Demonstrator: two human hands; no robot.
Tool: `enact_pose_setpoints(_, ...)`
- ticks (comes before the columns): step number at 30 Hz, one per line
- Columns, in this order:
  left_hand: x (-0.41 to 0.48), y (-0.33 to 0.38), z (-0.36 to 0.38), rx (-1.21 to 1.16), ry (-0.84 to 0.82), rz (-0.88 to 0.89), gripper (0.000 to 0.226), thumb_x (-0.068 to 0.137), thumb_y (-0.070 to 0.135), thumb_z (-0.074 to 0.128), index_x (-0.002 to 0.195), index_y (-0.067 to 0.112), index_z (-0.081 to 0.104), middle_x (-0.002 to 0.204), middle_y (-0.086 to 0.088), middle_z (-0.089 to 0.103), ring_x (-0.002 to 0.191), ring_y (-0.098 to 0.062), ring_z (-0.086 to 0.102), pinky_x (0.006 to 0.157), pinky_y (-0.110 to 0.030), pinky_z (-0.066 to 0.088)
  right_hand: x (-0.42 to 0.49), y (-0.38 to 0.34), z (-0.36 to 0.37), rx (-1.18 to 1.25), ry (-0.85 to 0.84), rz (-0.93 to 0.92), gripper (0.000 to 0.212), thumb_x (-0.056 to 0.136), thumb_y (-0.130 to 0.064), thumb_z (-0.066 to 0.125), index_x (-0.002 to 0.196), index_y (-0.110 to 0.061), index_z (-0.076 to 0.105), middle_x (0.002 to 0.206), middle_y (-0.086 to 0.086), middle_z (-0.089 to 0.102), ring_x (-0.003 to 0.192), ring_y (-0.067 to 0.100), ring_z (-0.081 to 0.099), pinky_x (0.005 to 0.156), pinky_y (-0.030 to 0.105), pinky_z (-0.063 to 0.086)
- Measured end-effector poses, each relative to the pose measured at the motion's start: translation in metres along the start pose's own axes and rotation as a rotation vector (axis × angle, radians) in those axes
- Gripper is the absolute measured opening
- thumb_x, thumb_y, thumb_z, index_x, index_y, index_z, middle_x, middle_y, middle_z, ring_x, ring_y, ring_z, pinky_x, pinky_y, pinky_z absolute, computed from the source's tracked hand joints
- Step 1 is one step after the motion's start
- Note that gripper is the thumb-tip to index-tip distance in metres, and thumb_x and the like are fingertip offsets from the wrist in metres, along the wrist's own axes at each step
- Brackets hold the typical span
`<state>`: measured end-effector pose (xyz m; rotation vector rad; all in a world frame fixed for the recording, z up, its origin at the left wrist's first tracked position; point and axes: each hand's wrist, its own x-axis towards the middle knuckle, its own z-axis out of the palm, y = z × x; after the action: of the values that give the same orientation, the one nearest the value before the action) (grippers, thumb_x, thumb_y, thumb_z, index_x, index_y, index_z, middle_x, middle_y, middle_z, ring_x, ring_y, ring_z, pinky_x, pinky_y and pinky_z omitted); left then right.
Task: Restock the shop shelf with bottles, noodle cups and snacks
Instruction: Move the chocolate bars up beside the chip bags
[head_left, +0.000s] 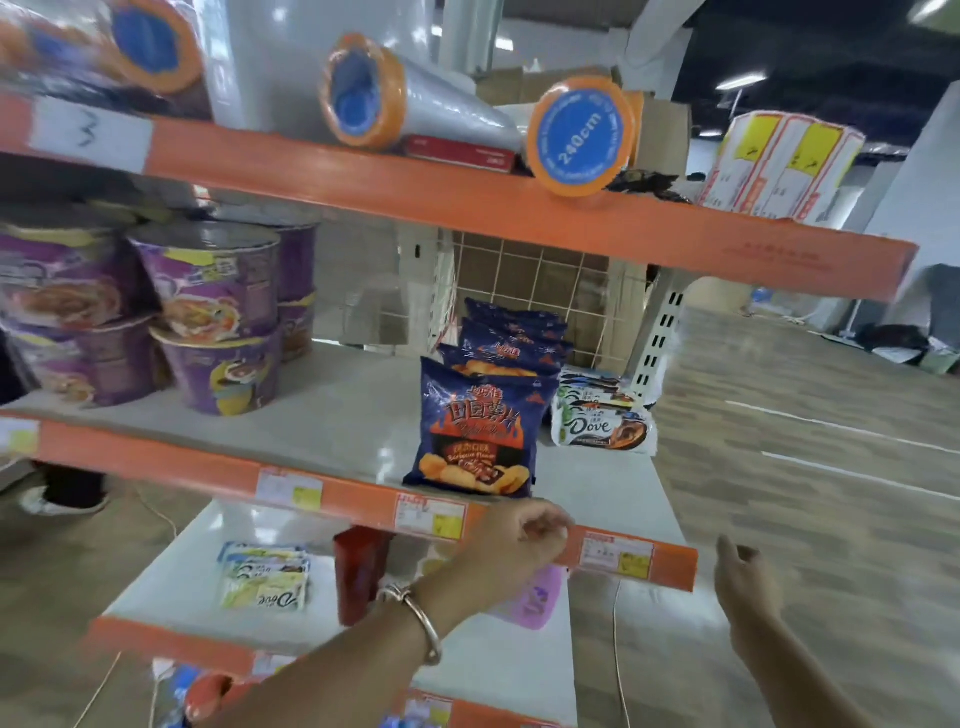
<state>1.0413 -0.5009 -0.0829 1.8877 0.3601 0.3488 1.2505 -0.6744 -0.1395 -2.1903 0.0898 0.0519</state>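
Note:
A row of blue chip bags (475, 431) stands upright on the middle shelf (343, 415), one behind the other. Purple noodle cups (213, 317) are stacked two high at the shelf's left. Dove chocolate packs (602, 423) lie to the right of the chips. My left hand (519, 535) hovers just below the shelf's orange front edge, under the front chip bag, fingers loosely curled and holding nothing. My right hand (743, 577) hangs in the air to the right of the shelf, fingers apart and empty.
The top shelf carries plastic rolls with orange ends (576, 135) and label packs (779, 166). On the lower shelf sit small Dove packs (265, 577), a red box (358, 571) and a pink item (535, 597). A person's shoe (57, 501) shows at far left. Wooden floor lies to the right.

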Motion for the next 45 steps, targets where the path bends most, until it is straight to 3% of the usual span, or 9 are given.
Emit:
enact_pose_setpoints(6,-0.068,-0.021,-0.037,0.05,0.029,-0.161,0.028,0.092,0.022,0.053,0.119,0.019,0.061,0.081,0.013,0.058,0.059,0.002,0.052,0.052,-0.009,0.043,-0.04,0.006,-0.007,0.065,-0.058,-0.048,0.044,0.097,-0.031,0.036,0.056,-0.015,0.036,0.067,0.015,0.039,0.062,0.024,0.037,0.06,0.034,0.027)
enact_pose_setpoints(14,-0.178,-0.067,-0.096,0.04,0.476,-0.353,0.017,0.089,0.014,0.058,0.101,0.023,0.066,0.094,0.0,0.063,0.073,-0.016,0.056,0.061,-0.022,0.044,-0.139,0.052,0.014,0.015,-0.348,0.058,0.031,0.098,-0.017,0.041,0.071,-0.004,0.047,0.066,0.01,0.043,0.068,0.027,0.043,0.071,0.035,0.031)
enact_pose_setpoints(22,-0.252,-0.082,-0.169,0.099,0.676,-0.366,0.018,0.088,0.014,0.057,0.1,0.024,0.067,0.072,0.005,0.053,0.043,-0.009,0.043,0.041,-0.017,0.036,-0.227,0.05,0.075,-0.199,-0.578,-0.003,0.039,0.098,-0.014,0.045,0.059,-0.009,0.042,0.059,0.006,0.042,0.061,0.025,0.047,0.057,0.03,0.029)
enact_pose_setpoints(24,-0.259,-0.086,-0.188,0.127,0.686,-0.374,0.022,0.088,0.014,0.057,0.105,0.021,0.068,0.088,0.004,0.058,0.055,-0.017,0.049,0.049,-0.023,0.039,-0.243,0.033,0.091,-0.268,-0.593,-0.033,0.026,0.097,-0.014,0.043,0.072,-0.008,0.047,0.069,0.004,0.046,0.079,0.026,0.055,0.067,0.029,0.034)
enact_pose_setpoints(30,-0.268,-0.109,-0.26,0.231,0.64,-0.38,0.027,0.088,0.016,0.059,0.114,0.019,0.067,0.116,-0.003,0.061,0.089,-0.021,0.06,0.067,-0.024,0.046,-0.289,-0.01,0.143,-0.372,-0.641,-0.064,0.013,0.089,-0.01,0.054,0.076,-0.008,0.051,0.06,0.005,0.044,0.054,0.018,0.039,0.059,0.028,0.029)
enact_pose_setpoints(36,-0.263,-0.134,-0.337,0.256,0.604,-0.389,0.03,0.09,0.008,0.057,0.119,0.009,0.065,0.112,-0.008,0.065,0.083,-0.018,0.056,0.049,0.003,0.039,-0.339,-0.048,0.216,-0.472,-0.743,-0.204,0.028,0.09,-0.02,0.047,0.064,-0.027,0.04,0.098,0.005,0.05,0.091,0.018,0.045,0.087,0.029,0.043)
enact_pose_setpoints(39,-0.254,-0.153,-0.365,0.247,0.604,-0.403,0.03,0.09,0.008,0.058,0.12,0.008,0.064,0.11,-0.004,0.063,0.087,-0.015,0.055,0.052,0.002,0.04,-0.356,-0.05,0.254,-0.515,-0.781,-0.267,0.011,0.089,-0.024,0.048,0.084,-0.025,0.058,0.104,0.007,0.057,0.098,0.023,0.055,0.096,0.036,0.046)
enact_pose_setpoints(43,-0.232,-0.209,-0.373,0.274,0.671,-0.386,0.027,0.091,0.015,0.057,0.117,0.015,0.066,0.109,-0.004,0.062,0.087,-0.014,0.054,0.07,-0.017,0.04,-0.35,-0.033,0.316,-0.438,-0.791,-0.311,0.02,0.082,-0.019,0.051,0.064,-0.028,0.055,0.077,-0.004,0.055,0.081,0.021,0.052,0.078,0.037,0.044)
enact_pose_setpoints(45,-0.214,-0.25,-0.369,0.261,0.664,-0.349,0.026,0.091,0.015,0.057,0.116,0.016,0.066,0.105,-0.001,0.058,0.076,-0.012,0.052,0.061,-0.012,0.041,-0.342,-0.021,0.353,-0.422,-0.767,-0.402,0.018,0.083,-0.016,0.051,0.071,-0.026,0.061,0.078,-0.004,0.06,0.084,0.023,0.057,0.081,0.037,0.046)
